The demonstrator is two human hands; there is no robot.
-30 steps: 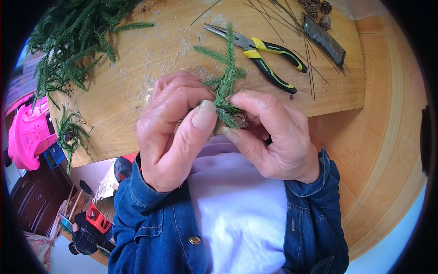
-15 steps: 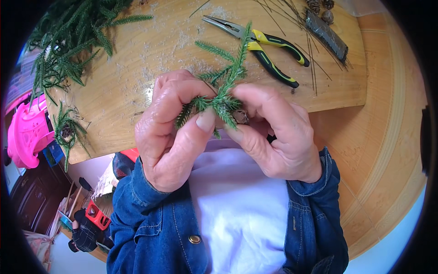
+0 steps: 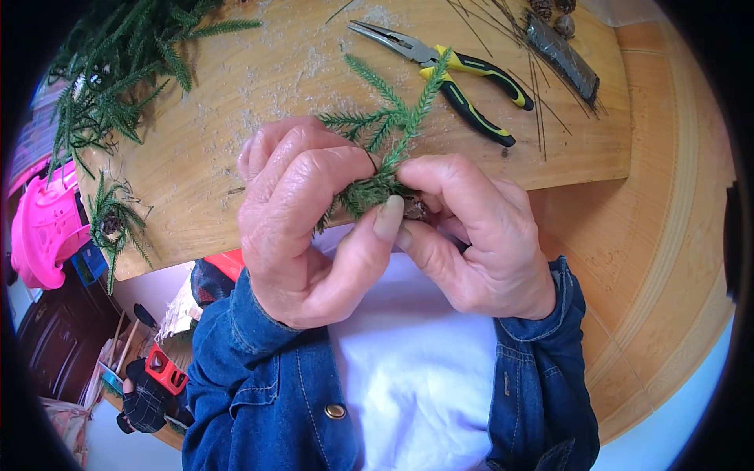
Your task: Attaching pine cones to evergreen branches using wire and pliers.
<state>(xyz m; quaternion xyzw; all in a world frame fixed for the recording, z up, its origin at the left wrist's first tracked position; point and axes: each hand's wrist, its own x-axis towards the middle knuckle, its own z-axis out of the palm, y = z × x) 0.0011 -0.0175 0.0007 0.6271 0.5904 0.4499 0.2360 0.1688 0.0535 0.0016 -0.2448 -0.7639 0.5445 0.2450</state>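
A green artificial pine sprig (image 3: 403, 119) is held between both hands, above the table's near edge. My left hand (image 3: 302, 224) is closed on its lower needles, thumb pressed against them near the stem. My right hand (image 3: 483, 235) pinches the base, where a small brown pine cone (image 3: 415, 208) shows partly between the fingers. A thin dark wire end (image 3: 373, 159) sticks out by my left index finger. Beyond the hands, long-nose pliers (image 3: 448, 71) with yellow and black handles lie with their handles spread.
On the wooden table (image 3: 212, 173), a heap of green sprigs (image 3: 129, 71) lies far left. A finished-looking sprig with a cone (image 3: 112, 224) rests at the left edge. Thin wires (image 3: 538, 110), a dark packet (image 3: 561, 63) and pine cones (image 3: 564, 26) lie far right. A pink plastic seat (image 3: 47, 228) stands left.
My left thumb has moved right and up across the sprig's base, folding the lower needles inward. The sprig's top has tilted to the right. My right hand has hardly moved.
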